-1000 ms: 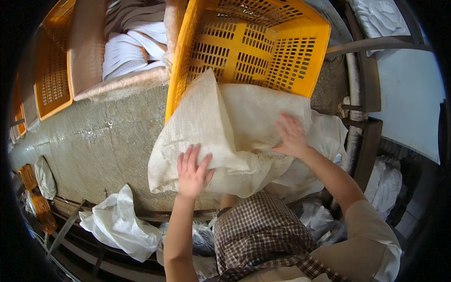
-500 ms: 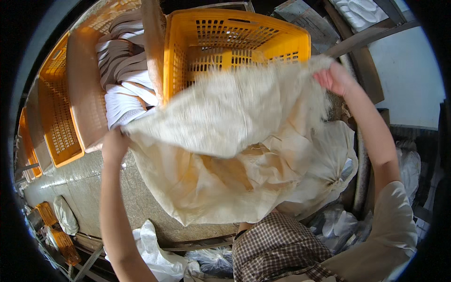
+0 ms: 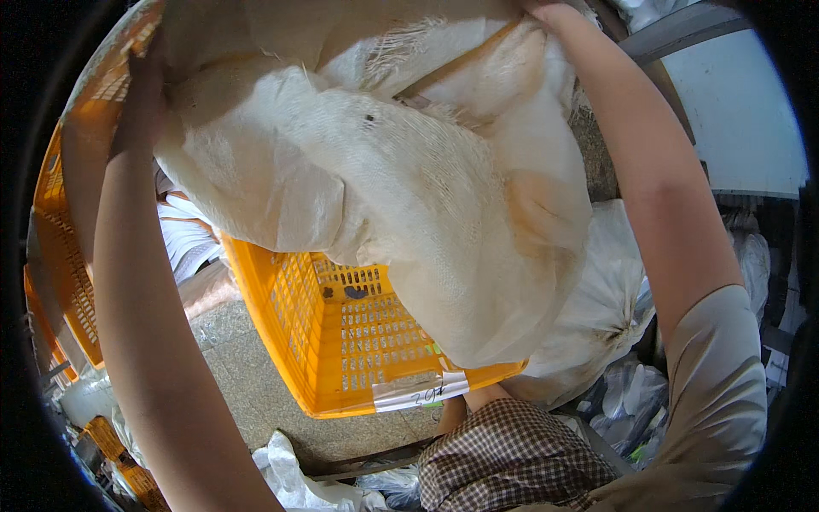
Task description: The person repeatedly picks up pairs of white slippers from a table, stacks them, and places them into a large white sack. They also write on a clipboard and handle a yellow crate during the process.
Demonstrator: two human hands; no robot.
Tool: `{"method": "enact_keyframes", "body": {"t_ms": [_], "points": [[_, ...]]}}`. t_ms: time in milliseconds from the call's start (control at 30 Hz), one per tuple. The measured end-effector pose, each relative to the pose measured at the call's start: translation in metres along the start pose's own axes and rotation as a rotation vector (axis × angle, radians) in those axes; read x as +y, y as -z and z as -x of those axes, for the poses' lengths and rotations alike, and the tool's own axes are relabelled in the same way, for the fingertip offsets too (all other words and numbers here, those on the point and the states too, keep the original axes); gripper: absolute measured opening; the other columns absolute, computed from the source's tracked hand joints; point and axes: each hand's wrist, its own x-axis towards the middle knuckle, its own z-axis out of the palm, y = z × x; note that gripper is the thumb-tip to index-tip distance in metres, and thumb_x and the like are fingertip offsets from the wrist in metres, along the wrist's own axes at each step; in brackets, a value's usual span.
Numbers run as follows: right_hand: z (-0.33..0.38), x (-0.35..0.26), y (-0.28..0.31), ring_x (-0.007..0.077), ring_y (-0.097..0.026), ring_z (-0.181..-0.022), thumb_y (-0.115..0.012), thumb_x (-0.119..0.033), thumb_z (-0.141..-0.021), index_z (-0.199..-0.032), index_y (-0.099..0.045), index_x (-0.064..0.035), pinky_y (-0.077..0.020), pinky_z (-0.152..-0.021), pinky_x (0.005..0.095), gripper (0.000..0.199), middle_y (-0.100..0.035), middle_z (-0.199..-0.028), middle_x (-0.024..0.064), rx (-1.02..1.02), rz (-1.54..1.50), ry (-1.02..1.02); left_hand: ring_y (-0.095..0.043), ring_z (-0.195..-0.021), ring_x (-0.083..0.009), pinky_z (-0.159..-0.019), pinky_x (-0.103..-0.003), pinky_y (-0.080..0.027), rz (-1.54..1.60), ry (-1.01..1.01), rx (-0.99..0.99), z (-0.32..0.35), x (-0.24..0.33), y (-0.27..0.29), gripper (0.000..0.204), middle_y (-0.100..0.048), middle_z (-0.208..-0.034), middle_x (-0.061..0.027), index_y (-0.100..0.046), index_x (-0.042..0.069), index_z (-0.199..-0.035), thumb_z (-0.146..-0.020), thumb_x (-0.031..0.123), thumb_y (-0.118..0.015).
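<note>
A large cream woven sack (image 3: 409, 171) with frayed threads hangs in loose folds, held up between my two hands. My left hand (image 3: 147, 90), in shadow at the upper left, is closed on one side of it. At the top edge of the view, my right hand (image 3: 542, 7) grips the other side, partly cut off by the frame. Below the cloth stands a yellow plastic crate (image 3: 311, 375) with slotted walls and a pale label on its near rim. The sack hides the crate's far part. A small dark scrap (image 3: 356, 292) shows inside the crate.
White flat pieces (image 3: 183, 230) are stacked left of the crate, with more yellow crates (image 3: 60, 205) beyond. A tied cream sack (image 3: 610, 299) stands at the right. Clear plastic bags (image 3: 627, 401) lie near my checked apron (image 3: 512, 461).
Both hands have lifted the sack up and away from me. The near crate, covered before, now shows below it, while the far crate is hidden behind the cloth.
</note>
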Motion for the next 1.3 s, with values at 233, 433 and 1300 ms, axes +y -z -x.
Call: {"method": "enact_keyframes", "body": {"t_ms": [233, 433, 1300], "points": [[0.022, 0.022, -0.039, 0.0348, -0.051, -0.109, -0.035, -0.026, -0.091, -0.114, -0.055, -0.0024, -0.0391, -0.094, 0.0409, 0.038, -0.055, -0.115, 0.0214, 0.001, -0.086, -0.241, -0.052, -0.105, -0.0181, -0.085, -0.029, -0.046, 0.294, 0.452, -0.507, 0.043, -0.02, -0.028, 0.077, -0.049, -0.121, -0.0107, -0.024, 0.007, -0.14, -0.083, 0.043, -0.06], [0.113, -0.044, 0.009, 0.0356, -0.053, -0.106, -0.045, -0.028, -0.086, -0.108, -0.057, 0.0012, -0.0408, -0.091, 0.0406, 0.038, -0.058, -0.108, 0.0232, 0.244, -0.405, -0.576, -0.045, -0.115, -0.0227, -0.092, -0.032, -0.041, 0.413, 0.297, -0.433, 0.142, -0.036, 0.0, 0.077, -0.041, -0.129, -0.0153, -0.013, 0.007, -0.141, -0.079, 0.007, -0.06], [0.531, -0.118, 0.06, 0.0271, -0.058, -0.07, -0.064, -0.016, -0.072, -0.099, -0.054, -0.0097, -0.0472, -0.056, 0.04, 0.03, -0.058, -0.079, 0.0083, -0.429, -0.385, 0.302, -0.023, -0.134, -0.018, -0.099, -0.071, -0.011, -0.974, -0.099, -0.946, 0.54, -0.088, 0.074, 0.031, -0.04, -0.134, 0.003, -0.061, 0.026, -0.106, -0.075, 0.019, -0.059]]}}
